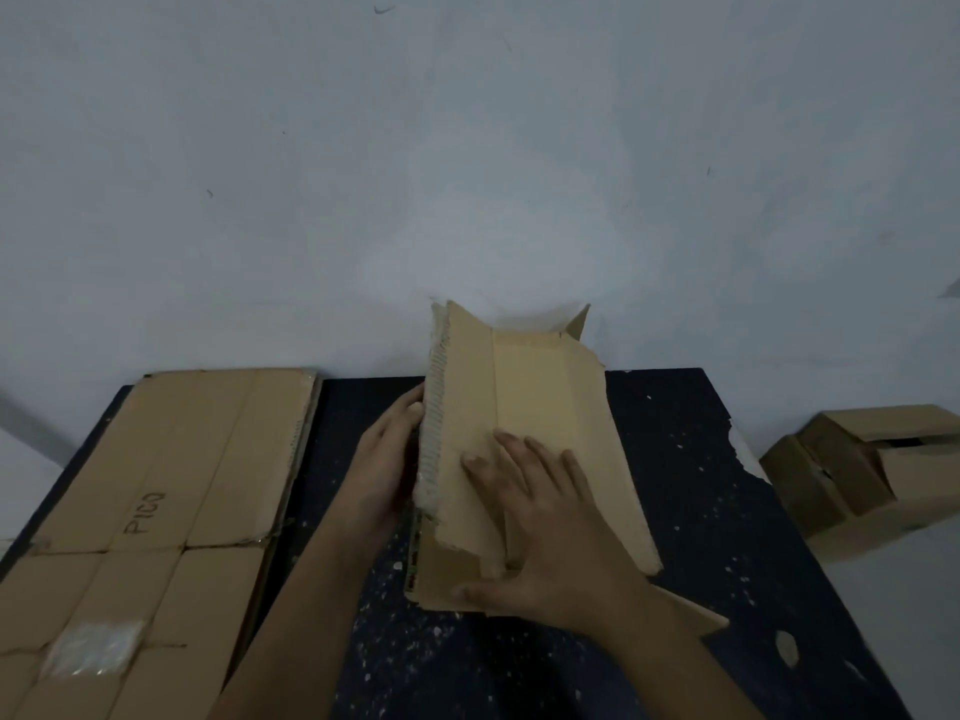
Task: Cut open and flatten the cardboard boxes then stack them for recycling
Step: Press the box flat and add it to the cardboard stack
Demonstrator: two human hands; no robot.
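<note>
A torn, partly collapsed cardboard box [540, 397] lies on the dark table [691, 511], tilted up toward the wall, its ragged corrugated edge facing left. My right hand [540, 517] lies flat on its top panel with fingers spread, pressing down. My left hand [387, 459] is against the box's left edge, fingers wrapped around that torn side; the fingertips are hidden behind the cardboard. A stack of flattened boxes [156, 506] lies on the table's left side, the top sheet marked "PICO".
An unflattened cardboard box [862, 470] sits on the floor to the right of the table. A pale wall stands right behind the table. The tabletop's right edge is chipped, and white specks dot its surface.
</note>
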